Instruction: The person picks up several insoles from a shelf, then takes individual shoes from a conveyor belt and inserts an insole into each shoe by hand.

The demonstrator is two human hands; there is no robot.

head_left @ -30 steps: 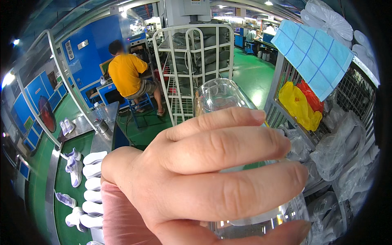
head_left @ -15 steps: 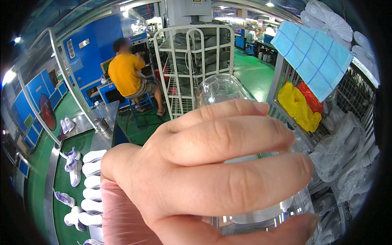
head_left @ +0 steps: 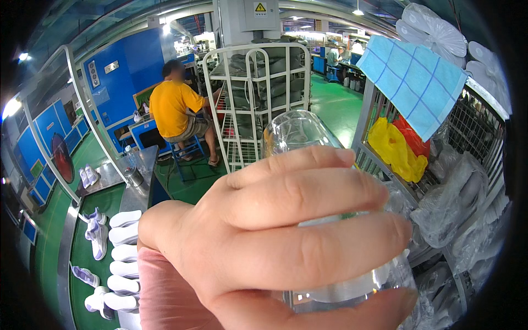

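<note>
"What's closest?"

"The left hand (head_left: 269, 231), at the centre of the clock, with a pink sleeve (head_left: 173, 291) behind it at seven. Its fingers and thumb are wrapped around a clear vessel (head_left: 302, 132), whose rounded end pokes past the knuckles towards one o'clock. More of its see-through wall shows between the fingers and the thumb."

"And the right hand?"

"Out of view, so I can't tell how it's held."

"What's just beyond?"

"At eight, white-and-lilac shoes (head_left: 98, 239) on a green surface, beside a row of white sole-shaped pieces (head_left: 124, 253). At three, clear plastic bags (head_left: 454, 201), and next to them a yellow bag (head_left: 390, 148) touching a red one. A light blue checked towel (head_left: 412, 82) drapes over a wire rack at two."

"Farther off?"

"At twelve, a white-framed trolley (head_left: 278, 113) with dark stacked bundles. At ten, a person in a yellow top (head_left: 170, 110) on a blue stool. Farthest, at one, somebody seated (head_left: 334, 56) across the green floor."
</note>
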